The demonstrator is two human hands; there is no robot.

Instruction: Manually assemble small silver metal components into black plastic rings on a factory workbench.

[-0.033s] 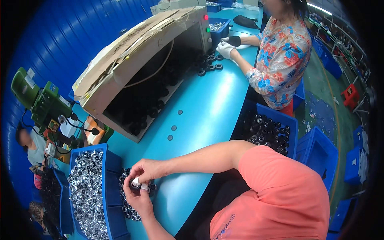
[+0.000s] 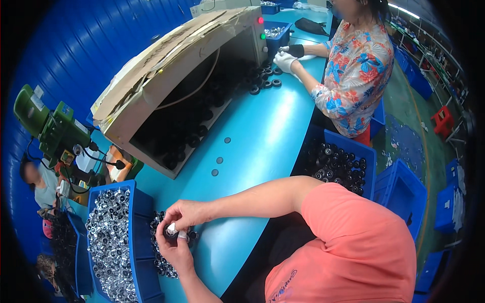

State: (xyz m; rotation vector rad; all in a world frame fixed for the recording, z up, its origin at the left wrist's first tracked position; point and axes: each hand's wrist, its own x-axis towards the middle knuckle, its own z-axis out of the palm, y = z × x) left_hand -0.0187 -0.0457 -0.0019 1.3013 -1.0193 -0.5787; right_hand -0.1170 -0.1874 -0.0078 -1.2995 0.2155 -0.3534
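My left hand (image 2: 176,254) and my right hand (image 2: 188,214) meet over the near left part of the turquoise table (image 2: 262,151). Between them, both closed fingertips grip a small round black-and-silver part (image 2: 171,234), largely covered by the fingers. White wraps show on a finger or thumb of each hand. Under and beside my hands lies a heap of similar black-and-silver parts (image 2: 164,267). Just left of it stands a blue bin (image 2: 143,227) filled with shiny silver-and-black parts (image 2: 108,242).
A pale box-shaped machine (image 2: 151,121) topped with cardboard holds dark round parts. Three dark discs (image 2: 220,160) lie before it. Across the table, a co-worker's gloved hands (image 2: 286,61) work near black rings (image 2: 265,81). A blue crate (image 2: 371,171) of black parts stands right.
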